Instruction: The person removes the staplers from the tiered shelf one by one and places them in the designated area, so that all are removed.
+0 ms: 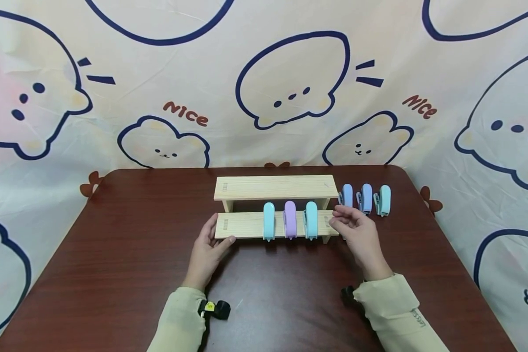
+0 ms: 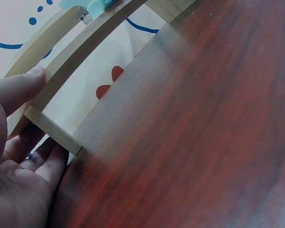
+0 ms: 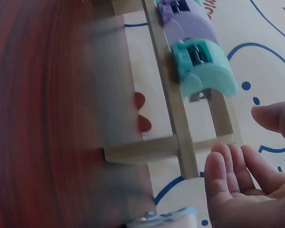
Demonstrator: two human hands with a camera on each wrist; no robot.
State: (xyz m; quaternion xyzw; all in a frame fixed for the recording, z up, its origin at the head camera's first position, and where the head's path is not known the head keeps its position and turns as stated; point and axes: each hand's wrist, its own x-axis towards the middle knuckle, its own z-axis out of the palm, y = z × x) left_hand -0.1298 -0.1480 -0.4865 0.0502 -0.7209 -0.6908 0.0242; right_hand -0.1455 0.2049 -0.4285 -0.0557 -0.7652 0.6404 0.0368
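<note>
A two-tier pale wooden rack (image 1: 242, 226) stands on the table. My left hand (image 1: 206, 256) grips the left end of its lower shelf, thumb at the front edge and fingers behind and under it. Across that shelf lie a light-blue mini stapler (image 1: 269, 221), a purple one (image 1: 290, 220) and a teal one (image 1: 310, 220). Beside the shelf's right end, my right hand (image 1: 360, 239) holds nothing; its fingers are loosely bent, the thumb apart from them in the right wrist view. Whether a fingertip touches the shelf, I cannot tell.
Right of the rack, two blue staplers (image 1: 346, 195) (image 1: 365, 198) and a teal-green stapler (image 1: 383, 200) stand on the dark brown table (image 1: 114, 254). The rack's upper shelf (image 1: 275, 187) is bare. Behind hangs a cartoon-printed cloth (image 1: 220, 78).
</note>
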